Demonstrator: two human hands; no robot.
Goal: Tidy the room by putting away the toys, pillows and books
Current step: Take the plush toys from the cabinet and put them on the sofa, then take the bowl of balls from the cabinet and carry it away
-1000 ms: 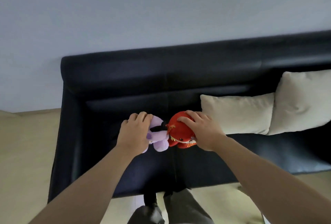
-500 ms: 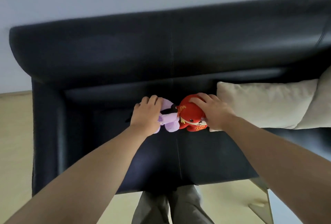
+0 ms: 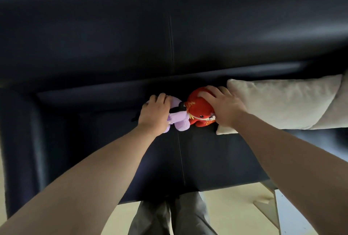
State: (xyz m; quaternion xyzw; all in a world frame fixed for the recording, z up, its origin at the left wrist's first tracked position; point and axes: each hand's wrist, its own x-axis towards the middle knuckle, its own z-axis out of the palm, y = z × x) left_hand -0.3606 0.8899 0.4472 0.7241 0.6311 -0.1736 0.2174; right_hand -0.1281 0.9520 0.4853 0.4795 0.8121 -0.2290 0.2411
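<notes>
Purple toy [image 3: 179, 122] and red toy [image 3: 197, 111] touch at the back edge of the sofa [image 3: 113, 46] seat. Your left hand [image 3: 154, 115] wraps the purple, your right hand [image 3: 224, 108] clasps the red, pillow [image 3: 282, 103] just beside. Each sits under its own hand; lift straight up.

At mid-frame my left hand [image 3: 154, 115] grips a purple plush toy [image 3: 179, 122] and my right hand [image 3: 223, 107] grips a red plush toy [image 3: 199, 109], the two toys touching on the dark sofa [image 3: 113, 46] seat. A beige pillow [image 3: 282, 103] lies just right of my right hand, against the backrest.
</notes>
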